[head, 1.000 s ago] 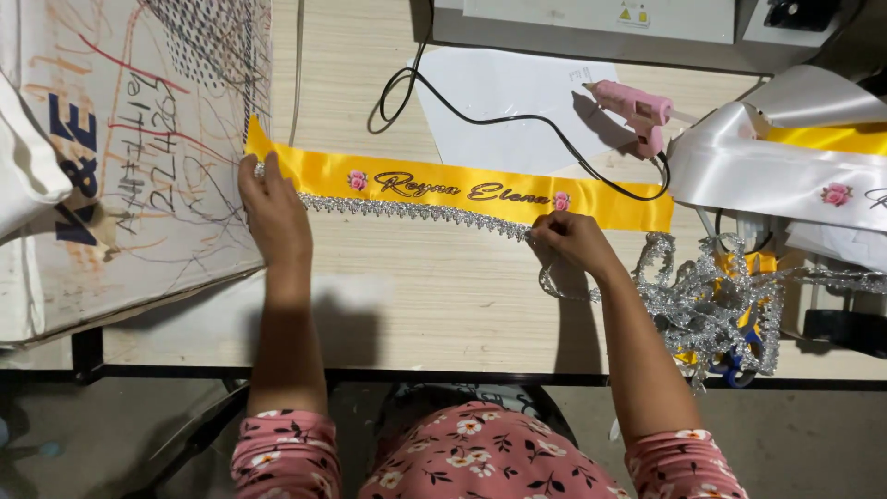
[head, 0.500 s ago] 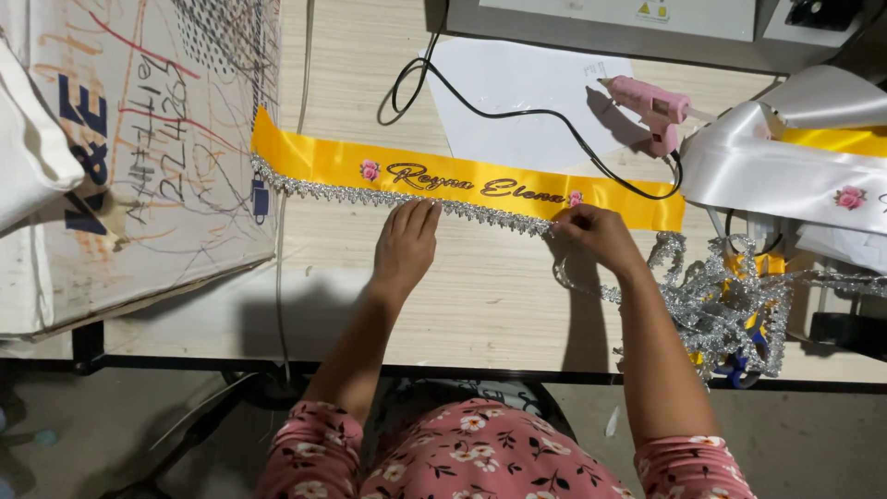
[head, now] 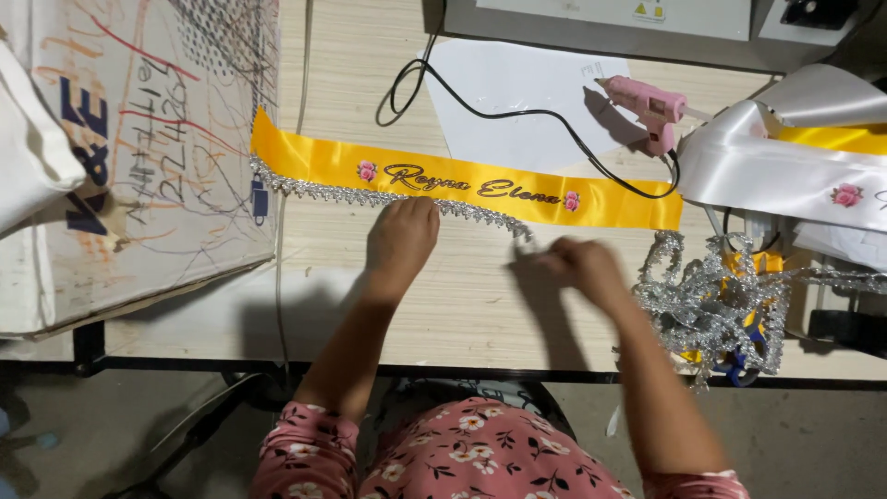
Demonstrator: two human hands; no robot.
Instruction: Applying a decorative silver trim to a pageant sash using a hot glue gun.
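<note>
I see yellow sash (head: 462,180) flat on surface (head: 443,296), silver trim (head: 370,196) along lower edge. Left hand (head: 399,242) fingers curled, pressing trim. Right hand (head: 582,268) blurred, fingers unclear.

Person, seen from above by a head-worn camera. Garment: pink fabric with a floral print of white and dark red blossoms and small dark leaves, covering torso and upper arms. Sleeves: short, ending above the elbows. Forearms bare. Left hand (head: 400,238) bare, no rings or wristwear visible. Right hand (head: 580,268) bare, blurred; detail cannot be told.
</note>
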